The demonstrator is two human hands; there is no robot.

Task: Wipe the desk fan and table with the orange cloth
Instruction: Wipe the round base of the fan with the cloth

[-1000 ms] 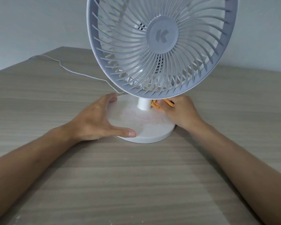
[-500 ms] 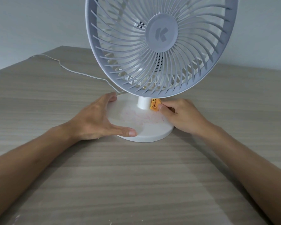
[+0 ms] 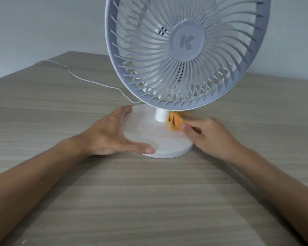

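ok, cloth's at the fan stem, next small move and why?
Probably drag the orange cloth forward across the fan base: pinkish smears show there in front of the stem. The right hand pinches the cloth; the left hand braces the base's edge.

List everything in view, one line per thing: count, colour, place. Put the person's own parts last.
desk fan: one, pale grey grille on a white stem, standing on the table, tilted back.
fan base: one, white round disc with faint reddish smears, flat on the table.
power cord: one, white, running from behind the fan across the table to the far left edge.
orange cloth: one, orange, bunched on the base just right of the stem.
table: one, grey-brown wood grain, filling the lower view.
wall: one, pale grey, behind the table.
left hand: one, fingers straight, braced against the base's left rim.
right hand: one, pinching the cloth.
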